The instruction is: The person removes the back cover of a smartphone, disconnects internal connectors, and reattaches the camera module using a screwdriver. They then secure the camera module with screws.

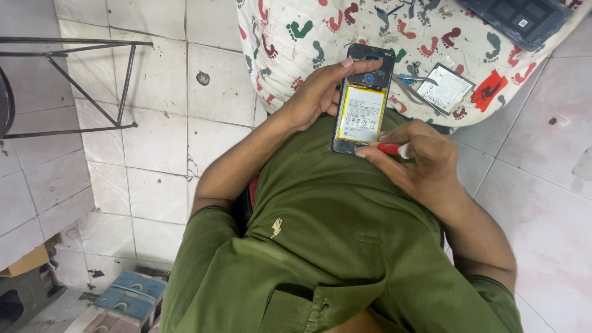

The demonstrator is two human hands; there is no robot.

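**Opened phone held at centre frame, screwdriver at its lower edge**

Just above centre frame: a dark slab-shaped smartphone with its back cover off [364, 98], yellow-edged white battery [362, 114] showing. It sits upright in the picture, resting against the lap of the olive-green polo shirt [320, 234].

Left hand [317, 92] comes in from the left. Fingers curl round the phone's left edge; one fingertip reaches up to the top corner. Closed on the phone.

Right hand [413, 157], right of centre, is pinched shut on a small red-and-white handled screwdriver [391, 148]. Its tip lies at the phone's lower right corner; whether it is seated in a screw cannot be told.

Handling, as judged: phone light, stiff, thin. Exposed battery is soft-walled and should not be pressed or pricked. Best held by the long side edges of the frame, as the left hand does; bare innards are fragile.

Upper right: white cloth printed with coloured footprints [296, 37], carrying a loose silver rectangular part [445, 88], metal tweezers [416, 92] just beside the phone, and a dark flat panel [518, 18] at the top edge. Upper left: black metal frame [80, 80] on white floor tiles [154, 185]. Lower left: a blue box [132, 295].
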